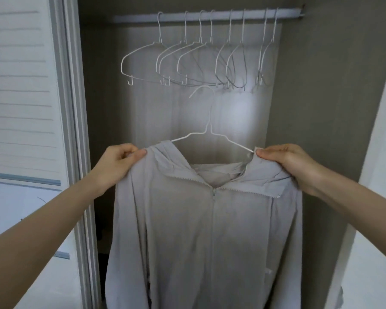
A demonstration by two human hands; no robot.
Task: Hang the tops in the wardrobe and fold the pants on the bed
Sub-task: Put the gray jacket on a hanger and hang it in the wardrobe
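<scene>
Hanging before the open grey wardrobe (316, 108): pale grey zip-front hooded top (210, 230) on a white wire hanger (210, 130), beneath the rail (210, 16) of empty white wire hangers (187, 61). Pinching its shoulders, fingers curled: left hand (118, 161), right hand (283, 161).

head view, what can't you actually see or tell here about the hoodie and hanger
- Grey hoodie: its hem is cut off by the bottom edge of the head view.
- Hanger in hand: its lower bar is hidden inside the hoodie.
- Left hand and right hand: fingertips are buried in the fabric.
- Wardrobe floor: hidden behind the hoodie.
</scene>
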